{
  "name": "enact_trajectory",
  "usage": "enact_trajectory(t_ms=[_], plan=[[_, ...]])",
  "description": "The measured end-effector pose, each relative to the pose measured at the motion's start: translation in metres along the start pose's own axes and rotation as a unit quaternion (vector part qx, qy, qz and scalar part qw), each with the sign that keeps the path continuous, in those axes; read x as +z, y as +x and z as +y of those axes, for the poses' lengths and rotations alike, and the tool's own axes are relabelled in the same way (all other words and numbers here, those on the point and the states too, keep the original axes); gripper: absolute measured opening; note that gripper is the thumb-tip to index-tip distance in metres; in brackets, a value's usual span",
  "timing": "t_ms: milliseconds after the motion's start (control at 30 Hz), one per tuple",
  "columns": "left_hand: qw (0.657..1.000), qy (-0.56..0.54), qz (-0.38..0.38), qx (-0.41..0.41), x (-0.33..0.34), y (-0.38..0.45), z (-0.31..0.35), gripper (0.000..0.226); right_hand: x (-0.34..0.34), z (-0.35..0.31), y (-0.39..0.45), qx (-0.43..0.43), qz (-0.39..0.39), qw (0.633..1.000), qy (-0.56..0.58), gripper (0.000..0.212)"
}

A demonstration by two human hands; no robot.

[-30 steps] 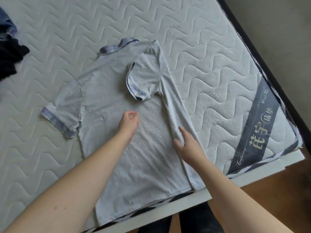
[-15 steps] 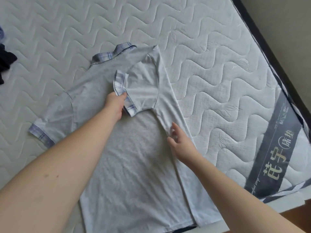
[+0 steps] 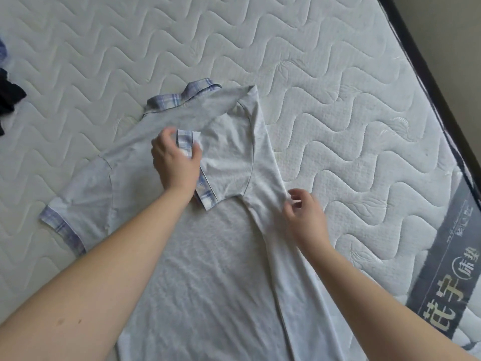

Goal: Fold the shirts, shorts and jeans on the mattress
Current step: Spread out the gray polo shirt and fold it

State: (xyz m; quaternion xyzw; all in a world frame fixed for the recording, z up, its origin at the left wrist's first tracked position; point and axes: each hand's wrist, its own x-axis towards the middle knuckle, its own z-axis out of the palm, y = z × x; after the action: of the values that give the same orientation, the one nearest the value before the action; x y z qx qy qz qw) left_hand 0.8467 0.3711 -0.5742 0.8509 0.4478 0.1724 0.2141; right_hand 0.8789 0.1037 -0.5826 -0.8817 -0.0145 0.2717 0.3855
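A light grey polo shirt [image 3: 203,269] with a plaid collar [image 3: 179,99] and plaid sleeve cuffs lies flat on the white quilted mattress [image 3: 325,82]. Its right side is folded inward, and the right sleeve [image 3: 229,157] lies across the chest. My left hand [image 3: 174,162] pinches the plaid cuff of that folded sleeve. Over the folded right edge of the shirt is my right hand [image 3: 304,217], fingers loosely curled and fingertips touching the fabric. The other sleeve [image 3: 78,204] lies spread out to the left.
Dark clothing [image 3: 9,100] and a bit of blue fabric [image 3: 3,52] lie at the far left edge. A grey label band [image 3: 447,269] runs along the mattress at the right, beside its dark border [image 3: 426,82].
My left hand moved up from the shirt's middle and took hold of the folded sleeve's cuff, pulling it flatter across the chest. My right hand slid up along the folded edge.
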Motion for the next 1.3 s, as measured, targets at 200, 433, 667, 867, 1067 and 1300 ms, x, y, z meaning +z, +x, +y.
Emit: enact_trajectory(t_ms=[200,433,667,867,1067,1300], plan=[[0.965,0.063,-0.218,0.131,0.047,0.045,0.076,0.046,-0.004,-0.006,0.032,0.025,-0.068,0.991,-0.115,0.028],[0.909,0.142,-0.387,0.059,0.096,0.105,0.142,0.061,-0.011,-0.007,0.05,0.051,-0.154,0.972,-0.173,0.031],[0.87,0.218,-0.434,0.084,0.096,0.136,0.156,0.054,-0.019,-0.006,0.062,0.054,-0.176,0.976,-0.115,0.017],[0.909,0.137,-0.386,0.076,0.11,0.131,0.146,0.04,-0.02,-0.001,0.063,0.043,-0.175,0.977,-0.112,0.018],[0.901,0.102,-0.419,0.046,0.106,0.13,0.131,0.064,-0.018,0.0,0.062,0.041,-0.162,0.98,-0.111,0.02],[0.89,0.192,-0.408,0.065,0.095,0.123,0.137,0.062,-0.019,-0.001,0.061,0.048,-0.167,0.979,-0.109,0.02]])
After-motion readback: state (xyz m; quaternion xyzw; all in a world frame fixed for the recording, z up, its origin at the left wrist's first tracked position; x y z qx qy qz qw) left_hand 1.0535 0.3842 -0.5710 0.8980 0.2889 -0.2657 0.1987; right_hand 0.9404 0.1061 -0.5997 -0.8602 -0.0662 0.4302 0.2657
